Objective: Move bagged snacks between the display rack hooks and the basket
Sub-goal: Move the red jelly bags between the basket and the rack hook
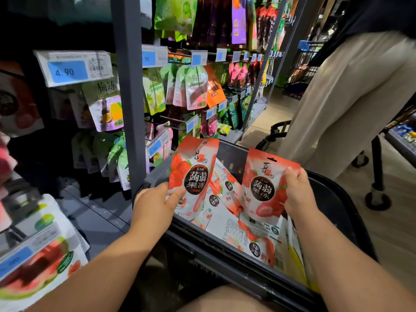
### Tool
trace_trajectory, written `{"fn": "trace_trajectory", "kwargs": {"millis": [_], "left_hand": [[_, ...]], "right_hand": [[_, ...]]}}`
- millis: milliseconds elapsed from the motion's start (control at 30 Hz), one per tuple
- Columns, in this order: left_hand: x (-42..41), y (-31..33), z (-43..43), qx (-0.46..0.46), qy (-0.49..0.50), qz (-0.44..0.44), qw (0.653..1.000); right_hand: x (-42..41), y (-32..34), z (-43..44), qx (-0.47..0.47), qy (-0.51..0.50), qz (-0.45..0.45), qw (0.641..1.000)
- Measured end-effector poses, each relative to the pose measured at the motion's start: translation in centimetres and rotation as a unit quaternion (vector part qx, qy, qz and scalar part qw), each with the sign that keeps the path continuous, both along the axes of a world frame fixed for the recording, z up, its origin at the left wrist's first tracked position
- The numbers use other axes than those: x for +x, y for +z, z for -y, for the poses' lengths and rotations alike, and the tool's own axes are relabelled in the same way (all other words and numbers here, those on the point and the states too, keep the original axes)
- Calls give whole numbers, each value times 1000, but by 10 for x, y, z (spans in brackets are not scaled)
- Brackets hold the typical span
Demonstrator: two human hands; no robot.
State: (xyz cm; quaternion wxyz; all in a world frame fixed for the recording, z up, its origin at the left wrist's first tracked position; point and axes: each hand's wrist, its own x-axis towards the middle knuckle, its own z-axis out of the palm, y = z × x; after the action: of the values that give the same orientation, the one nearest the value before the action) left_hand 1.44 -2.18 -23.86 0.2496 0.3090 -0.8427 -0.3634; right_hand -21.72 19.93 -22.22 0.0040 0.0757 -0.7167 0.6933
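Note:
My left hand (155, 204) pinches the lower left corner of a red-and-white strawberry jelly bag (193, 174), held upright over the left rim of the black basket (337, 199). A second bag of the same kind (263, 188) is gripped along its right edge by my right hand (297, 194) above the basket's middle. Several more strawberry bags (243, 235) lie loose inside the basket. The display rack (129, 91) rises just beyond, and its hooks (177, 56) carry hanging snack bags.
Price tags (74, 68) hang at the hook tips. Passion-fruit bags (108, 106) and watermelon bags (38, 264) hang at the left. A person in beige trousers (342, 104) stands to the right beside a wheeled cart (378, 188).

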Motion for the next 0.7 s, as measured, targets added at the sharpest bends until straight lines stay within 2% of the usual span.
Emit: {"fn": "trace_trajectory", "kwargs": {"millis": [100,267,367,567,700], "left_hand": [[0,1,-1,3,2,3,1000],[0,2,-1,10,2,5,1000],[0,4,-3,11,2,5,1000],[2,6,-4,23,2,5,1000],[3,10,-8,54,-1,-11,998]], "right_hand": [[-10,-3,-4,-12,-27,41,999],[-11,-23,-9,74,-52,71,993],[-4,-28,-8,80,-15,65,995],[-4,-54,-10,156,116,143,970],[-3,-54,-12,147,131,149,969]]}}
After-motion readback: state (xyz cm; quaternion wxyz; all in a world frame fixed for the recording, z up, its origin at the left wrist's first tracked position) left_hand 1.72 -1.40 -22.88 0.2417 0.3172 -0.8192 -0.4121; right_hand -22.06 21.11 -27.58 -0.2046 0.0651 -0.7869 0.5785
